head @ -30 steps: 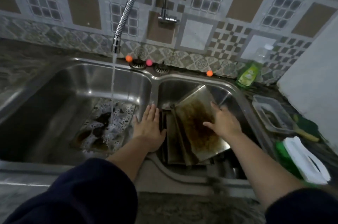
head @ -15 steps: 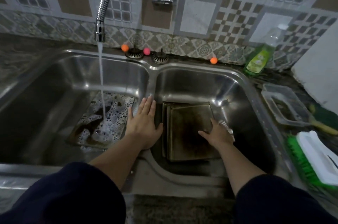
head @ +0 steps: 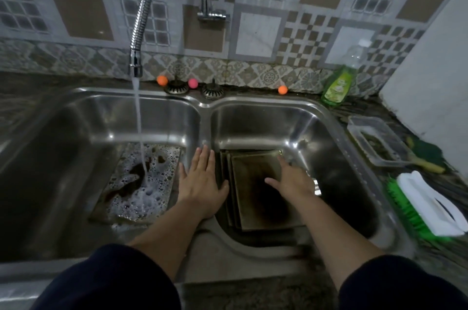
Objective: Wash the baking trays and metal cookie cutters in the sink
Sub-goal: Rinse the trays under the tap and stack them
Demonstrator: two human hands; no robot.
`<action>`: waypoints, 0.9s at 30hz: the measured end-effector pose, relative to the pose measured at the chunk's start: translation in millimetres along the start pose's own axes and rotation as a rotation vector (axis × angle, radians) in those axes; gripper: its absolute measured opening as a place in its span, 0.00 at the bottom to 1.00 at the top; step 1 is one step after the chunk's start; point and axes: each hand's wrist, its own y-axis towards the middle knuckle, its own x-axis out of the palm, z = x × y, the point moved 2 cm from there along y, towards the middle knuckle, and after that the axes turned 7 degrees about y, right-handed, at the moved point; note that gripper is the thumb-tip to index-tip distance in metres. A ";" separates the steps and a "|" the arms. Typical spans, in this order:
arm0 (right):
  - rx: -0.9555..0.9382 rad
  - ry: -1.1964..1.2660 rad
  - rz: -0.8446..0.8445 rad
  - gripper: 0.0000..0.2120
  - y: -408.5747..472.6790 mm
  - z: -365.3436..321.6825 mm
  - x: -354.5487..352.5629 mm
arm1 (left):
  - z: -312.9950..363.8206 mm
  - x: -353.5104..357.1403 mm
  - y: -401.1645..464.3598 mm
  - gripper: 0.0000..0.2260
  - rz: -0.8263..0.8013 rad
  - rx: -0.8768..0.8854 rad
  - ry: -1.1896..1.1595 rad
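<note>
A stack of stained metal baking trays (head: 255,198) lies flat on the floor of the right basin of the steel double sink (head: 202,107). My right hand (head: 291,178) rests on the top tray's right side with fingers spread. My left hand (head: 202,180) lies flat with straight fingers on the divider between the basins. In the left basin another tray (head: 141,183) sits under foamy water, and the flexible tap (head: 136,56) runs a stream onto it. A small metal piece (head: 316,187) shows just right of my right hand; I cannot tell what it is.
On the counter to the right stand a green dish-soap bottle (head: 338,84), a clear plastic container (head: 374,142), a green scouring pad with a yellow-handled tool (head: 425,157) and a green-and-white scrub brush (head: 428,206). Small orange and pink balls (head: 193,83) and two drain strainers sit on the back rim.
The top tray, tilted up on edge a second ago, now lies flat on the stack. My right hand came down with it. My left hand stays on the divider.
</note>
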 end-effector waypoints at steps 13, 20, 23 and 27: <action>-0.537 0.125 0.191 0.19 -59.2 -211.6 11.4 | -133.8 9.4 5.8 0.27 -0.164 0.039 -0.264; -0.199 0.214 -0.256 0.29 -25.0 -265.2 119.0 | -245.3 52.3 21.4 0.27 -0.350 -0.208 -0.245; -0.062 0.196 -0.277 0.34 -7.4 -267.6 143.1 | -255.7 55.9 25.3 0.27 -0.381 -0.217 -0.296; 0.062 0.254 -0.278 0.39 8.3 -271.6 163.9 | -259.1 65.3 35.8 0.29 -0.416 -0.199 -0.368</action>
